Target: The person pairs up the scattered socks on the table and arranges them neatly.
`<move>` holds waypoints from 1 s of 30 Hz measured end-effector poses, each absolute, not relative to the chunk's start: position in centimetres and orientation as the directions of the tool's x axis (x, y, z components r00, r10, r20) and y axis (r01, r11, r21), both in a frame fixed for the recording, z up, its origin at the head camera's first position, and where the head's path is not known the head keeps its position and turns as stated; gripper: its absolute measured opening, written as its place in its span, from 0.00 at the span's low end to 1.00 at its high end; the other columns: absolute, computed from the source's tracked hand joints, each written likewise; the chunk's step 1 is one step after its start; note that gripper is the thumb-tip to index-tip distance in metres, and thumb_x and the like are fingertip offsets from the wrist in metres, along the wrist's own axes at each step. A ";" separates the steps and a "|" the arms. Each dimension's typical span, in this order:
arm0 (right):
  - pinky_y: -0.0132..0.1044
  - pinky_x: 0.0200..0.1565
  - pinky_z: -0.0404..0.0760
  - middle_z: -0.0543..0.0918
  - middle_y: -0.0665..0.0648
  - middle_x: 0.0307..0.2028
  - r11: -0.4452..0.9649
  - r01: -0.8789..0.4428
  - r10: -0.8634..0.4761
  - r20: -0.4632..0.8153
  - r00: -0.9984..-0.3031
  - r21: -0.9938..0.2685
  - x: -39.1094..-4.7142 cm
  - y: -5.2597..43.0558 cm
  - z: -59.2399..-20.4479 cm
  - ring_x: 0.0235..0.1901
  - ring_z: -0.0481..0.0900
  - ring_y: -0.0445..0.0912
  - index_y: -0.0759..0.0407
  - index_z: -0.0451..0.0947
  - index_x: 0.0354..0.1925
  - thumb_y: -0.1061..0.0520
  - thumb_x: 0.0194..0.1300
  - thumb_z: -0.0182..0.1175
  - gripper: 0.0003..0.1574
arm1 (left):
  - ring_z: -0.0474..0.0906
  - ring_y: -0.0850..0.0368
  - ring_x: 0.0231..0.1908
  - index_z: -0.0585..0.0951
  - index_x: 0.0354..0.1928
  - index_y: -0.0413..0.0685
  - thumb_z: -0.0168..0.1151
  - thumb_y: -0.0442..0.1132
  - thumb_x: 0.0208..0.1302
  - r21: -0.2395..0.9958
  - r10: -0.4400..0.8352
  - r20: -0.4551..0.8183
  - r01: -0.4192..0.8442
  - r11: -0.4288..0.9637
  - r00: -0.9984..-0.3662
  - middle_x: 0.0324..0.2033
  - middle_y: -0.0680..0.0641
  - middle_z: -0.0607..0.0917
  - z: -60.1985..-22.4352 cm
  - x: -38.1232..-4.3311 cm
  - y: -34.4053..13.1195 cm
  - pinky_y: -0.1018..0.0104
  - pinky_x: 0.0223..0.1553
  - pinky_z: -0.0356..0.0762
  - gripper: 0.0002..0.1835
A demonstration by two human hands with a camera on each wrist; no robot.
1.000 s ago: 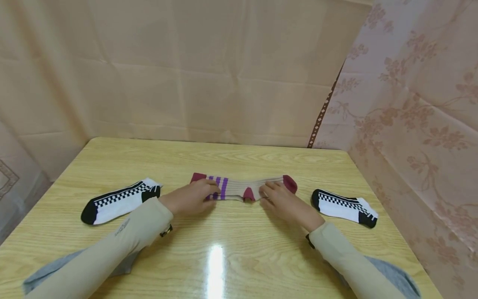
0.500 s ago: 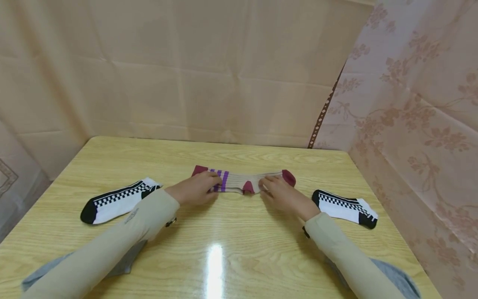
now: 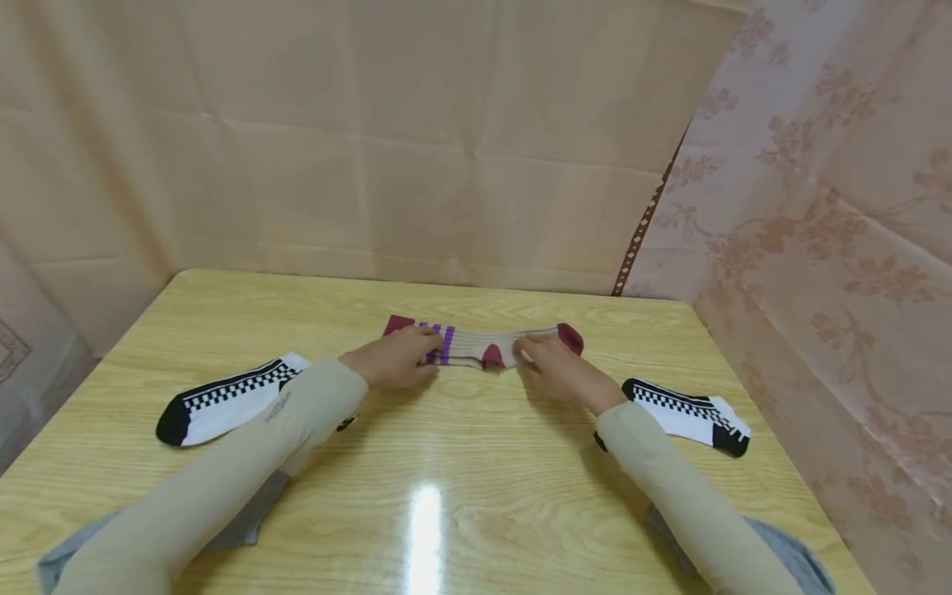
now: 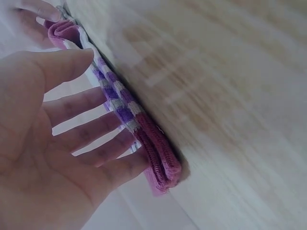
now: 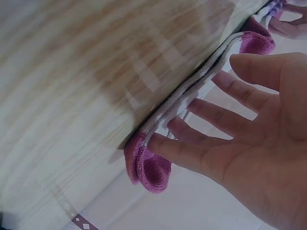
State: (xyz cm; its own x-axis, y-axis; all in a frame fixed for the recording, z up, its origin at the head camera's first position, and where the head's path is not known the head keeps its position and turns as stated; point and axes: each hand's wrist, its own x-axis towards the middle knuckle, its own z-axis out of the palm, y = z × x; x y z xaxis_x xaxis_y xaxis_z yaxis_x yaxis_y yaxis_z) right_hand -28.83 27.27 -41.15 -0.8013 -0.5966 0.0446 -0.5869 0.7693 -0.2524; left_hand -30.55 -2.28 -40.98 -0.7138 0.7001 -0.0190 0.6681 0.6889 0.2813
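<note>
A long beige sock [image 3: 468,345] with purple stripes and a maroon cuff, heel and toe lies crosswise on the wooden table [image 3: 476,463]. My left hand [image 3: 394,357] rests on its striped cuff end. On the foot part, between heel and toe, lies my right hand [image 3: 559,369]. Both wrist views show fairly straight, spread fingers over the sock, thumbs at its near edge without a clear pinch. Two layers of knit show along that edge. A white sock with black checks [image 3: 238,405] is left of the hands, and a similar checked sock [image 3: 687,411] is right.
Grey cloth [image 3: 253,512] shows under the left sleeve, and another grey piece [image 3: 796,552] lies by the right forearm. Behind the table hangs a beige curtain [image 3: 416,149]. A flowered pink cloth [image 3: 840,248] covers the right side.
Both hands and the beige sock under them have slid away from me toward the table's far edge. The checked socks and grey cloths stay about where they were.
</note>
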 end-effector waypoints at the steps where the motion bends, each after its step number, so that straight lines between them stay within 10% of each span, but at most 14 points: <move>1: 0.48 0.55 0.79 0.82 0.62 0.51 0.775 -0.579 -0.591 0.038 -0.806 -0.253 -29.0 27.3 -41.2 0.53 0.79 0.55 0.65 0.77 0.54 0.63 0.73 0.56 0.14 | 0.75 0.41 0.60 0.77 0.60 0.39 0.62 0.43 0.71 0.289 0.696 -0.026 0.662 0.692 -0.717 0.60 0.36 0.77 -41.0 -30.7 -2.3 0.51 0.59 0.75 0.21; 21: 0.51 0.63 0.72 0.78 0.63 0.60 0.805 -0.484 -0.520 -0.015 -0.854 -0.344 -32.1 27.9 -41.0 0.63 0.73 0.56 0.64 0.77 0.56 0.69 0.69 0.54 0.18 | 0.61 0.35 0.70 0.76 0.62 0.42 0.61 0.45 0.71 0.353 0.658 -0.052 0.603 0.716 -0.751 0.68 0.33 0.69 -41.1 -33.6 -2.3 0.43 0.68 0.61 0.22; 30: 0.54 0.66 0.67 0.75 0.64 0.63 0.799 -0.446 -0.496 -0.022 -0.868 -0.404 -33.9 28.0 -41.2 0.66 0.69 0.58 0.64 0.75 0.60 0.70 0.67 0.50 0.23 | 0.75 0.42 0.59 0.77 0.58 0.40 0.62 0.42 0.70 0.364 0.668 0.003 0.623 0.692 -0.744 0.60 0.36 0.77 -41.6 -35.7 -2.6 0.49 0.60 0.73 0.19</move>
